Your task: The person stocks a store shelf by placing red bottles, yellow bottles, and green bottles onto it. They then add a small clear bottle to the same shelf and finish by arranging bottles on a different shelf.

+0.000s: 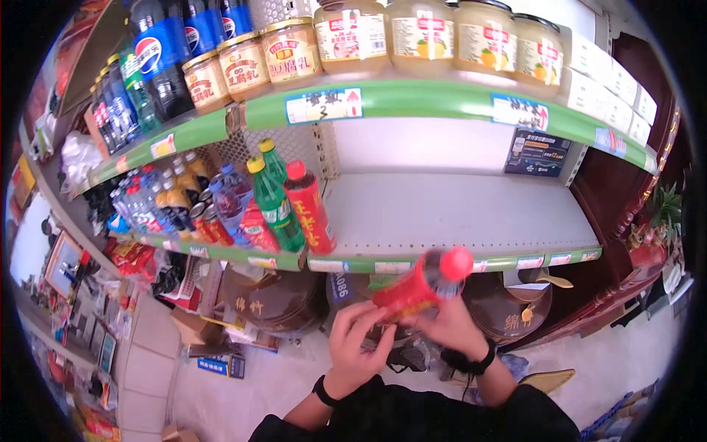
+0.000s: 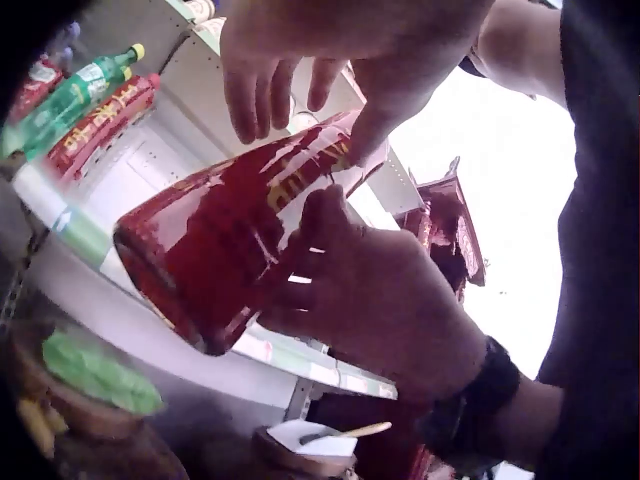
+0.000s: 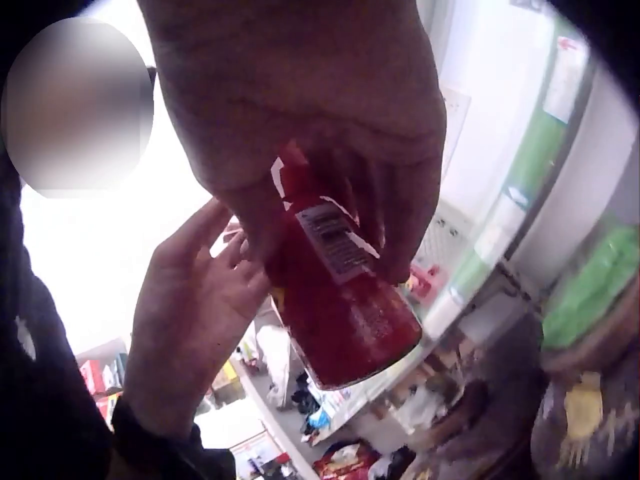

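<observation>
A red plastic drink bottle [image 1: 412, 287] with a red cap [image 1: 456, 263] is tilted in front of the lower shelf, its cap end up and to the right. My right hand [image 1: 453, 328] grips it, thumb on one side and fingers round the other, as the right wrist view shows. A pale printed label with a barcode [image 3: 337, 240] faces that camera. Beside the bottle's lower part is my left hand [image 1: 357, 346], its fingers spread and loosely bent, fingertips right at the bottle. In the left wrist view, the bottle's base [image 2: 170, 290] points down and left.
On the lower shelf [image 1: 456, 210], a similar red bottle [image 1: 311, 210] stands by green bottles [image 1: 271, 202] at the left. Jars [image 1: 420, 37] and cola bottles [image 1: 158, 59] line the shelf above. Large brown jars [image 1: 276, 298] stand underneath; a cardboard box [image 1: 197, 326] lies on the floor.
</observation>
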A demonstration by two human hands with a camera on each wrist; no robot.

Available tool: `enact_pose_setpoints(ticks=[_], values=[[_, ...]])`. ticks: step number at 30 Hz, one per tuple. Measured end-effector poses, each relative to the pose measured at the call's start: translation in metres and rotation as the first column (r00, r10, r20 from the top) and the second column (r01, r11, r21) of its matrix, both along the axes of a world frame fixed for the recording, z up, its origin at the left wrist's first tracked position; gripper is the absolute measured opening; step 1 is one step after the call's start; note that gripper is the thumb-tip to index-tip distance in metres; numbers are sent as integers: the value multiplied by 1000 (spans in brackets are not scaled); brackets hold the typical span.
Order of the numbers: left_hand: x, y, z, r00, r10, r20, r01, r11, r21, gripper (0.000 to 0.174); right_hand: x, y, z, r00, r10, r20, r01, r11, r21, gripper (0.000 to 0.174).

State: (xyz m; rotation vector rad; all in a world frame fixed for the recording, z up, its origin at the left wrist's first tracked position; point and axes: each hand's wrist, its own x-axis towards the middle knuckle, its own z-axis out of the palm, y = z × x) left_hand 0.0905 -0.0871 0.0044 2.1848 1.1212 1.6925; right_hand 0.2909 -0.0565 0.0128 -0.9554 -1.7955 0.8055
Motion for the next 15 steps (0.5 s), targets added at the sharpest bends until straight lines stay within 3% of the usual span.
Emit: enact_pose_setpoints(ticks=[4,7,8,10,15], values=[[-21,61,-2,991,56,125,-40,992,-122,34,-15,84,44,990,-129,54,134,986,-104,48],[-41,99,-18,977,207,55,-198,969,-145,37,-36,140,48,996,-88,-15,84,985,-149,51],[-46,111,-22,965,258,40,-250,958,-138,38,-41,158,45,997,-67,33,70,988,-138,52],[-55,127,-28,967,253,13,-248,956,-155,40,-50,191,35,992,-12,129,27,993,-119,52],[-71,147,-39,957,280,-70,-289,935,-207,44,-82,245,9,992,71,109,-54,987,-151,54]])
